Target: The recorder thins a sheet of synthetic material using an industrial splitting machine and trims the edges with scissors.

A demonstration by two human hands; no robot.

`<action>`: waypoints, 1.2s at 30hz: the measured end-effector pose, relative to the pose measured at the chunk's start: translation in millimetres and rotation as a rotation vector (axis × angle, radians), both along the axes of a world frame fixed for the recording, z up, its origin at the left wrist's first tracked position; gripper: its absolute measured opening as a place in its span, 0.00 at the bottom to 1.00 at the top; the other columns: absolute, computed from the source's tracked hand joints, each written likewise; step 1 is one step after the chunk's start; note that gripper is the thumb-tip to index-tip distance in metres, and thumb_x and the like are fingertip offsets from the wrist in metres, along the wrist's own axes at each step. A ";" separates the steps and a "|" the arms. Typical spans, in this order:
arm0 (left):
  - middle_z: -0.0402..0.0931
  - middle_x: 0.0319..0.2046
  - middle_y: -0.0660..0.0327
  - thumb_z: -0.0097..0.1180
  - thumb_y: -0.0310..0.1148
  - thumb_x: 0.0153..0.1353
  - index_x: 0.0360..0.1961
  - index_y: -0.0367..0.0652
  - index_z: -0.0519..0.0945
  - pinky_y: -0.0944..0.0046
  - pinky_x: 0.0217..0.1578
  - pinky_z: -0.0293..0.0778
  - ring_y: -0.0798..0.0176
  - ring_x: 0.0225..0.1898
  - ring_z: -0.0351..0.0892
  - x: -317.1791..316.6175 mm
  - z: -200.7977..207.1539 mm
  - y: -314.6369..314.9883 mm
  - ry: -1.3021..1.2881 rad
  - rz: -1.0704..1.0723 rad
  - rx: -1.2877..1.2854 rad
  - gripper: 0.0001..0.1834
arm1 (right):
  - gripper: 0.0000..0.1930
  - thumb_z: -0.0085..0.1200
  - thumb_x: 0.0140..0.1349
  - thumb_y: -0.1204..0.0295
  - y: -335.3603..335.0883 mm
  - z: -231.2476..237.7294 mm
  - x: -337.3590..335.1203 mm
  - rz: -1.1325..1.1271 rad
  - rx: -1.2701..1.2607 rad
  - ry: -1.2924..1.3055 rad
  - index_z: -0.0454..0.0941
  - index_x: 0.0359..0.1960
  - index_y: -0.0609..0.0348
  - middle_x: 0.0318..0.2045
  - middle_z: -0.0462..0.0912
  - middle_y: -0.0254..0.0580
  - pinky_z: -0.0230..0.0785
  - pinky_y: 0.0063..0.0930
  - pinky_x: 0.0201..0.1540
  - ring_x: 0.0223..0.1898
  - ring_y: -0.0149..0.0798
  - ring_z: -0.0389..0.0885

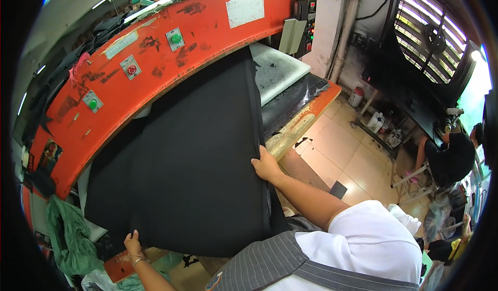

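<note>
A large black sheet, which looks like fabric or thin foam, spreads across the work table and runs back under a red machine beam. My left hand pinches its near edge at the lower left, thumb on top and the other fingers mostly hidden beneath. Farther right, my right hand is closed around the sheet's right edge, which looks layered or folded. A pale, worn board shows beyond that edge, on a dark table surface.
Green buttons and a red button sit on the beam. A control box stands at its right end. Green cloth hangs at the lower left. Across the tiled floor, a seated person is beside a dark table.
</note>
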State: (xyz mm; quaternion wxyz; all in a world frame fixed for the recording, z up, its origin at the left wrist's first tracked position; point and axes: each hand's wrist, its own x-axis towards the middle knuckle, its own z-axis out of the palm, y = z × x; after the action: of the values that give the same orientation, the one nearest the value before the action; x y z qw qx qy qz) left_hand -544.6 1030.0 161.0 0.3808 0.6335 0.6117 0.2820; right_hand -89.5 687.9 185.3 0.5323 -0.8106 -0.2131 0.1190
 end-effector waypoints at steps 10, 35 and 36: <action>0.74 0.45 0.47 0.60 0.32 0.55 0.49 0.24 0.70 0.64 0.48 0.68 0.59 0.46 0.74 6.4 3.5 -6.5 0.095 0.069 -0.015 0.25 | 0.24 0.46 0.54 0.78 -11.1 3.7 -13.1 -0.030 0.130 0.024 0.62 0.55 0.71 0.47 0.75 0.59 0.63 0.31 0.54 0.51 0.49 0.73; 0.73 0.43 0.49 0.58 0.23 0.53 0.46 0.30 0.71 0.59 0.47 0.73 0.56 0.43 0.74 7.6 1.4 -21.0 -0.585 0.237 -0.136 0.18 | 0.25 0.53 0.52 0.72 -9.5 12.3 -17.7 -0.058 -0.132 -0.116 0.66 0.52 0.68 0.45 0.75 0.61 0.65 0.38 0.50 0.48 0.55 0.74; 0.71 0.45 0.47 0.60 0.23 0.52 0.49 0.31 0.68 0.57 0.48 0.72 0.54 0.44 0.74 18.8 -5.2 -16.5 -0.564 0.304 -0.076 0.23 | 0.26 0.54 0.52 0.70 -16.9 -5.3 -7.5 -0.108 -0.083 -0.231 0.65 0.52 0.69 0.47 0.73 0.62 0.65 0.39 0.51 0.49 0.57 0.72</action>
State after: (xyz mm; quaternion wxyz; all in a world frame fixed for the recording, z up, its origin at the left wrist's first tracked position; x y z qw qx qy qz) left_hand -525.9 1013.5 155.8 0.5122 0.4171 0.5798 0.4770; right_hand -97.0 671.0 180.0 0.4761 -0.8504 -0.2238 0.0048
